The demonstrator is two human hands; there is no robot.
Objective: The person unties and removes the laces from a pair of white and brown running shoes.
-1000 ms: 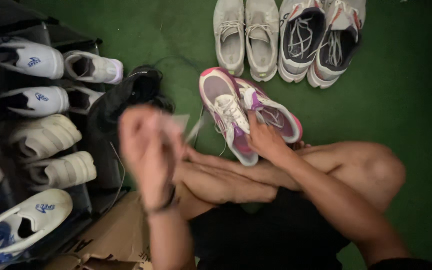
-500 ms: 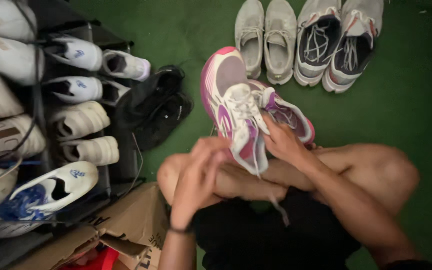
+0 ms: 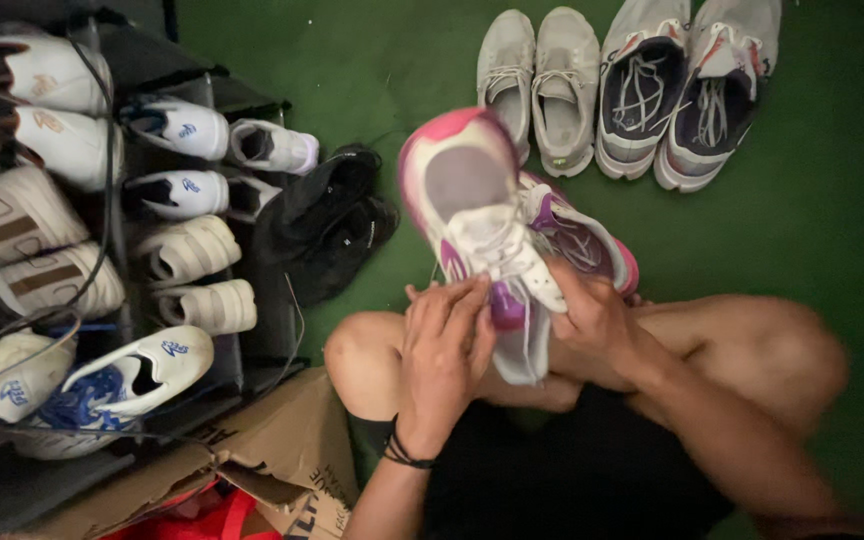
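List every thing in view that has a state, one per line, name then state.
pink and white sneaker: lifted off the floor, held by both hands, laces loose
second pink sneaker: behind the first, partly hidden
left hand: fingers on the held sneaker's tongue
right hand: gripping the held sneaker's side
grey pair: side by side on the green floor, laced
dark-tongued pair: on the floor, laced
black shoes: lying beside the rack
shoe rack: filled with white shoes
cardboard box: flaps open

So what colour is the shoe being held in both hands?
The shoe is white and grey with bright pink trim and purple accents, seen in the head view.
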